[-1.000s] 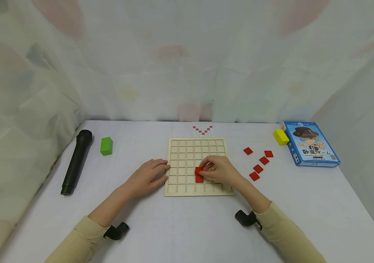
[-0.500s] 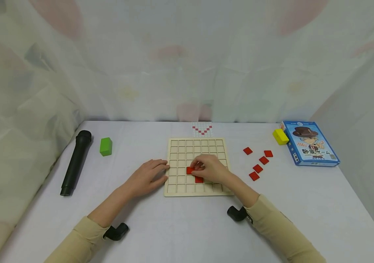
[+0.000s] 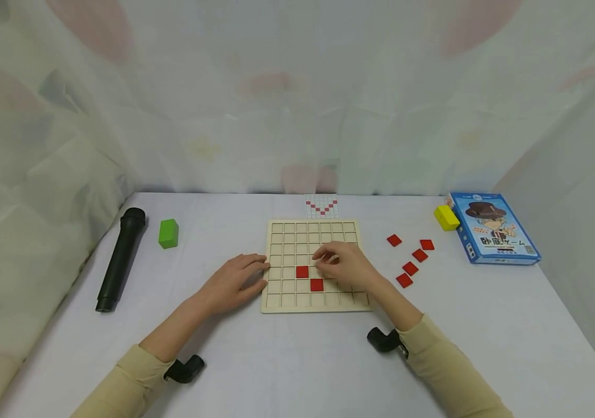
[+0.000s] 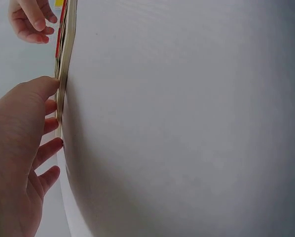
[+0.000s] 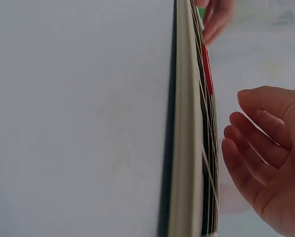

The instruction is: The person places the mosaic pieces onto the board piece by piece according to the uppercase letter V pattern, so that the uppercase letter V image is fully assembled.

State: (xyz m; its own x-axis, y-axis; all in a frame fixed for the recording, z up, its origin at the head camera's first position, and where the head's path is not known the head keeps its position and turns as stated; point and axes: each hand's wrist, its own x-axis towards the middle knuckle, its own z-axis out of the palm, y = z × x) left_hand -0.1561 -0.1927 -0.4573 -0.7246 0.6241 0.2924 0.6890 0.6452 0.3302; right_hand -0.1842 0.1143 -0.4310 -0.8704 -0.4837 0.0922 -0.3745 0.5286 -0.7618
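Observation:
A pale wooden grid board (image 3: 283,301) lies on the white table. Two red square tiles sit in its cells: one tile (image 3: 302,271) a row farther back and a column left of the other tile (image 3: 316,285). My right hand (image 3: 346,266) hovers over the board just right of these tiles. In the right wrist view its fingers (image 5: 251,170) are relaxed, apart from the board and holding nothing. My left hand (image 3: 231,283) rests at the board's left edge, straight fingertips touching it, as the left wrist view also shows at the board's rim (image 4: 63,84).
Several loose red tiles (image 3: 410,268) lie right of the board. A small card (image 3: 322,205) with a red V pattern is behind it. A blue box (image 3: 496,229) and yellow block (image 3: 446,217) stand at right, a green block (image 3: 169,233) and black microphone (image 3: 121,259) at left.
My right hand carried a red tile one column left, let go of it in the cell, and drew back to the right. The left hand stays at the board's edge.

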